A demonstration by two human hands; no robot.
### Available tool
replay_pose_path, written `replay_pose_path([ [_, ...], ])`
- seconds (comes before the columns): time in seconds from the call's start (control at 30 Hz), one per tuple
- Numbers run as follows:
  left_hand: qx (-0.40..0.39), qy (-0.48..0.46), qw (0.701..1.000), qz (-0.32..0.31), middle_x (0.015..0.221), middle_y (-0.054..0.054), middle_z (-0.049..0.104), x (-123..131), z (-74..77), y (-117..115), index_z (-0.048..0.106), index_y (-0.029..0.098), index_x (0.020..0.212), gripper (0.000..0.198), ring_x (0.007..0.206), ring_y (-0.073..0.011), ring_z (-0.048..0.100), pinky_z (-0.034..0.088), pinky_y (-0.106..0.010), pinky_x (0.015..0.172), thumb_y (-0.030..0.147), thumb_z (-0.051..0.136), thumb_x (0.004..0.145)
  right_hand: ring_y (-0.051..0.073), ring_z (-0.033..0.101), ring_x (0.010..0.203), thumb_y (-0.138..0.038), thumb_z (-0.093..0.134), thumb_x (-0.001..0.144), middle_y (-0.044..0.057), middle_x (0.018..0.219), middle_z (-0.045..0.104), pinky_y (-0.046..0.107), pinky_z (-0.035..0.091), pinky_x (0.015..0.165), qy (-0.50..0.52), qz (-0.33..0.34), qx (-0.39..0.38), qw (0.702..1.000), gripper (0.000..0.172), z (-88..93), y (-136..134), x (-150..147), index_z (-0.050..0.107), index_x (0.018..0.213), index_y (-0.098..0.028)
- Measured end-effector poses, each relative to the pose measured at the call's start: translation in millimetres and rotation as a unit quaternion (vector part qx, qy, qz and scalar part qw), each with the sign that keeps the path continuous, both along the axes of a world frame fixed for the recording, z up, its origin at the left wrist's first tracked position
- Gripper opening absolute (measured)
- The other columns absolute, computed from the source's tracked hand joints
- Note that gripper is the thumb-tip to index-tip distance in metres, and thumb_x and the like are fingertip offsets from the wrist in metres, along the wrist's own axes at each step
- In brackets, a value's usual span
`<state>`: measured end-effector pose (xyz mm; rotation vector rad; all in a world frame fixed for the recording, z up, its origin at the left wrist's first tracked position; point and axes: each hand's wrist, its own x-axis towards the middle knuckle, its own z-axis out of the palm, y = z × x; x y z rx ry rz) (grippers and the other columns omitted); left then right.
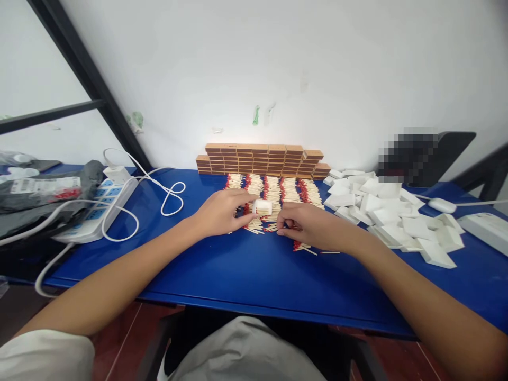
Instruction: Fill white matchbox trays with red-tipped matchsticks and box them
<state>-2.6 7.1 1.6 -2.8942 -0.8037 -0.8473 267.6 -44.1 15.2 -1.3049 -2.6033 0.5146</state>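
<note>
My left hand (222,211) pinches a small white matchbox tray (262,207) filled with matches, held just above the blue table (238,275). My right hand (307,225) rests on the table with fingers curled, pinching a few loose matches beside the tray. Rows of red-tipped matches (273,189) lie spread out behind both hands. A few stray matches (305,247) lie under my right wrist.
A wall of stacked brown matchboxes (262,160) stands at the back against the white wall. A heap of white box sleeves (392,214) lies at the right, with a white mouse (442,205). A power strip (99,209) with white cables and grey bags sit at the left.
</note>
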Motion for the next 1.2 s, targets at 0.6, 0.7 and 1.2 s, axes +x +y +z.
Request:
replay_pose_path([
  [0.6, -0.007, -0.002, 1.0, -0.009, 0.115, -0.009, 0.079, 1, -1.3, -2, 0.07, 0.019, 0.128, 0.036, 0.102, -0.0238, 0.075, 0.059, -0.036, 0.089, 0.039, 0.068, 0.098, 0.016, 0.054, 0.069, -0.015, 0.057, 0.096, 0.002, 0.081, 0.065, 0.029, 0.038, 0.068, -0.002, -0.004, 0.008, 1.0, 0.013, -5.1, 3, -1, 0.068, 0.09, -0.021],
  [0.7, -0.008, 0.006, 1.0, -0.009, 0.11, -0.009, 0.079, 1, -0.9, -1, 0.072, 0.018, 0.124, 0.034, 0.099, -0.0236, 0.075, 0.059, -0.036, 0.087, 0.041, 0.067, 0.099, 0.017, 0.055, 0.071, -0.016, 0.055, 0.096, 0.003, 0.083, 0.066, 0.029, 0.038, 0.067, -0.002, -0.006, 0.006, 1.0, 0.014, -7.0, 4, 1, 0.067, 0.09, -0.021],
  [1.2, -0.02, -0.051, 0.998, -0.042, 0.104, -0.008, 0.079, 8, 0.9, -12, 0.07, 0.018, 0.128, 0.036, 0.091, -0.0197, 0.076, 0.06, -0.031, 0.082, 0.037, 0.07, 0.097, 0.016, 0.052, 0.068, -0.031, 0.06, 0.1, 0.001, 0.078, 0.059, 0.029, 0.039, 0.063, 0.163, -0.081, 0.098, 0.978, 0.014, 1.3, -2, -8, 0.067, 0.093, -0.021],
])
